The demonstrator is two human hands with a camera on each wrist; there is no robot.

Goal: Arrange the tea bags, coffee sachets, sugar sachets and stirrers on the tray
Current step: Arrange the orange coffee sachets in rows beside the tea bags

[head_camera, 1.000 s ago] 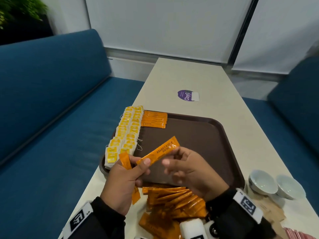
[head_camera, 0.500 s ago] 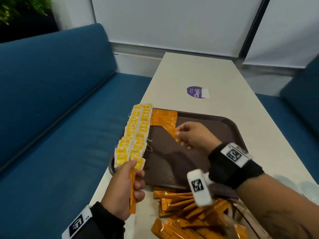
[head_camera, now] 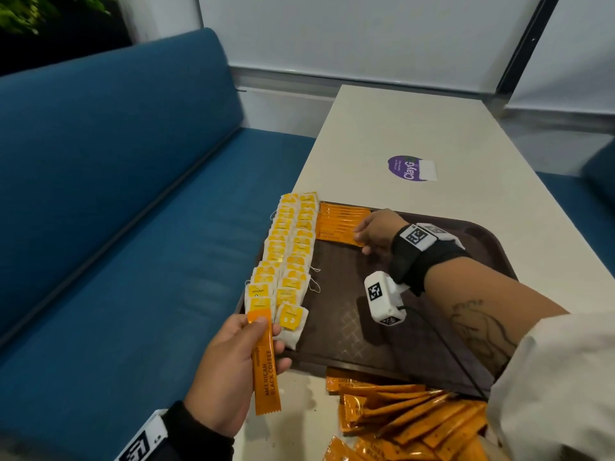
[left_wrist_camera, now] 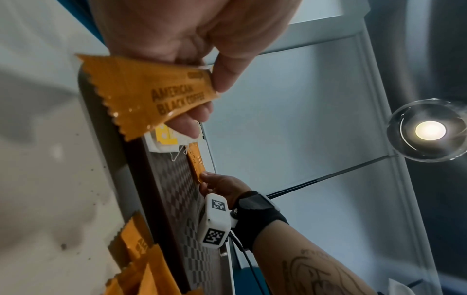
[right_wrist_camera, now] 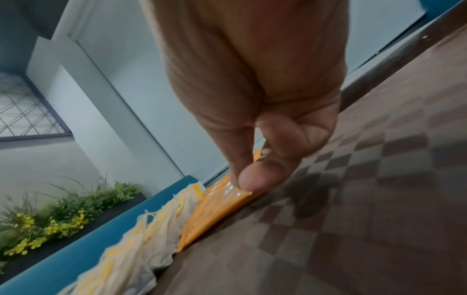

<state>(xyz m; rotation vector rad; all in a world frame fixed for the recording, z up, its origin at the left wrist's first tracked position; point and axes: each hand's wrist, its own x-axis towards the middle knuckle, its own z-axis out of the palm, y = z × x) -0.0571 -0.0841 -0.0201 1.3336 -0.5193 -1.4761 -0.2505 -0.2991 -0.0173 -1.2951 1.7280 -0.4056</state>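
A brown tray lies on the cream table. Two rows of yellow-tagged tea bags run along its left edge. A row of orange coffee sachets lies at its far left corner. My right hand pinches the right end of the nearest sachet of that row, flat on the tray. My left hand holds one orange coffee sachet upright at the tray's near left corner, thumb and fingers pinching it. A loose pile of coffee sachets lies on the table in front of the tray.
A purple round sticker sits on the table beyond the tray. Blue sofas flank the table on both sides. A planter with green leaves stands behind the left sofa.
My right hand has carried a coffee sachet from in front of me to the tray's far left corner and set it down beside the row. The left hand still holds its sachet.
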